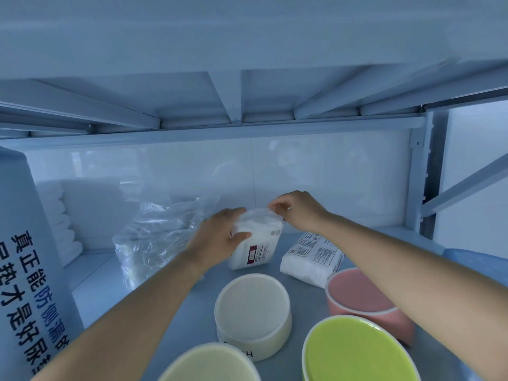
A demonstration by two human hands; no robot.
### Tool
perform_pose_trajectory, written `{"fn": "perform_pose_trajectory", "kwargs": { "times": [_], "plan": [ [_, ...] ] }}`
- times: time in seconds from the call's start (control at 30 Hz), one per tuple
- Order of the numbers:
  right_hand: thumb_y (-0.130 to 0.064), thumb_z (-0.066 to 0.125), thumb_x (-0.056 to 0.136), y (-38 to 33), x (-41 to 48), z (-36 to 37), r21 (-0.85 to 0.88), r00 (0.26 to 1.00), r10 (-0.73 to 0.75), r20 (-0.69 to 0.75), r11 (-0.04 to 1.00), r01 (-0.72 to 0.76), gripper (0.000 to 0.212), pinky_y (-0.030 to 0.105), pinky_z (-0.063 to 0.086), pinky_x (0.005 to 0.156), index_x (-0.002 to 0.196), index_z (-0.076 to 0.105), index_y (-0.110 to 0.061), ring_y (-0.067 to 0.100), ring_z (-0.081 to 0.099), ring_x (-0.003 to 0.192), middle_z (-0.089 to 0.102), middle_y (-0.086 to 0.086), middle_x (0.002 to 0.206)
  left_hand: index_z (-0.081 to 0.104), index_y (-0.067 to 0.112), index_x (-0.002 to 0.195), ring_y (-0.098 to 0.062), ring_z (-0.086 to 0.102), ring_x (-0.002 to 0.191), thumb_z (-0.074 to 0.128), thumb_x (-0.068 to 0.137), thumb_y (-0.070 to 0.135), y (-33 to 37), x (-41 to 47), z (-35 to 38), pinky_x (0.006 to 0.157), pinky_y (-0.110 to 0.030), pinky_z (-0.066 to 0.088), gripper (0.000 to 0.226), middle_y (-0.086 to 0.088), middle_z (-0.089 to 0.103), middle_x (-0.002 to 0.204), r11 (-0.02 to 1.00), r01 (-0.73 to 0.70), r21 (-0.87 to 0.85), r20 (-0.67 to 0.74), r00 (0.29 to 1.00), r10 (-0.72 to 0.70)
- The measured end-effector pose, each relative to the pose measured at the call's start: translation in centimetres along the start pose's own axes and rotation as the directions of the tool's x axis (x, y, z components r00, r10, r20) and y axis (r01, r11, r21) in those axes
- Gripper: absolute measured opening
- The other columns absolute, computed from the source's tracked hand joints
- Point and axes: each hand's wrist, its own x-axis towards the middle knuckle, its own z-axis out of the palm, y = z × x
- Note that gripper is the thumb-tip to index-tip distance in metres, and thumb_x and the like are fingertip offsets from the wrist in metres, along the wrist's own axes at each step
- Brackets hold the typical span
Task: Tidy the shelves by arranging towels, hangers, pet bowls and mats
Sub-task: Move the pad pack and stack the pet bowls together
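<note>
Head view shows us a grey shelf (189, 306) under the ribbed underside of the board above, with both bare arms reaching in toward the back. Our left grip (215, 237) wraps thumb and fingers round the upper left side of a small wrapped pack of white towels (257, 244), which stands on end near the middle of the shelf, its red-and-white label facing us. Our right grip (299, 210) has its fingertips closed in a pinch on the clear wrapper at the pack's top edge. Just to the right of that pack a second towel pack (312, 257) lies flat, printed side up, apart from both hands. Left of the held pack a crumpled clear plastic bag (154, 235) sits against the left forearm's far side, and behind it, at the back left, we see a stack of white rolled towels (64, 224). A tall pale pack with Chinese lettering (30, 259) stands at the left edge. Nearer to us sit four round pet bowls: a white bowl (253, 312) in the middle, a pink bowl (362, 295) to its right touching the flat pack's corner, a green bowl (354, 353) in front of the pink one, and a pale yellow bowl (211, 364) at the bottom edge.
</note>
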Motion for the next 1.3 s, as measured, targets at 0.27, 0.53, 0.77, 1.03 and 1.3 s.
{"fn": "perform_pose_trajectory", "kwargs": {
  "times": [0.27,0.53,0.77,1.03,1.3],
  "plan": [
    [-0.033,0.059,0.09,1.2,-1.2,-1.4,-0.006,0.998,0.036,-0.058,0.999,-0.037,0.027,0.022,0.044,0.085,0.114,0.065,-0.023,0.012,0.062,0.095,0.067,-0.005,0.11,0.037,0.014,0.138,-0.028,0.046,0.122,0.053,0.093,0.024,0.7,3.0,0.6,0.099,-0.035,0.036,0.049,-0.013,0.046,0.136,0.973,0.194,-0.124,-0.034,0.979,-0.2],
    [-0.03,0.061,0.088,2.5,-2.7,0.3,-0.064,0.992,0.082,0.099,0.995,-0.076,0.031,0.019,0.038,0.083,0.119,0.062,-0.024,0.009,0.057,0.098,0.061,-0.005,0.121,0.036,0.014,0.142,-0.022,0.024,0.14,0.043,0.096,0.007,-2.3,1.0,3.7,0.111,-0.024,0.017,0.047,-0.009,0.014,0.156,0.996,-0.007,0.084,0.381,0.924,-0.026],
    [-0.03,0.064,0.085,3.2,-2.9,0.7,-0.137,0.982,0.105,0.158,0.987,-0.084,0.034,0.02,0.039,0.082,0.119,0.06,-0.025,0.007,0.054,0.092,0.061,-0.006,0.121,0.037,0.015,0.142,-0.014,0.034,0.134,0.039,0.1,0.019,-2.4,-0.4,6.1,0.109,-0.02,0.024,0.042,0.0,0.029,0.151,0.997,-0.075,0.022,0.523,0.851,0.052],
    [-0.04,0.07,0.078,4.2,-4.2,1.4,-0.28,0.951,0.157,0.267,0.957,-0.079,0.048,0.022,0.042,0.083,0.119,0.061,-0.018,0.015,0.056,0.107,0.061,-0.001,0.123,0.053,0.019,0.127,-0.018,0.046,0.125,0.057,0.089,0.039,-3.3,-1.1,5.7,0.081,-0.017,0.041,0.043,-0.005,0.048,0.137,0.989,-0.145,0.043,0.385,0.915,0.117],
    [-0.039,0.077,0.07,4.3,-4.8,1.6,-0.405,0.937,0.118,0.329,0.914,0.028,0.056,0.026,0.045,0.086,0.121,0.061,-0.019,0.019,0.056,0.108,0.063,-0.002,0.12,0.052,0.021,0.124,-0.017,0.05,0.104,0.051,0.089,0.008,-2.6,-2.0,4.3,0.089,-0.033,0.043,0.037,-0.004,0.051,0.123,0.999,-0.027,0.023,0.461,0.888,0.014]
  ]
}}
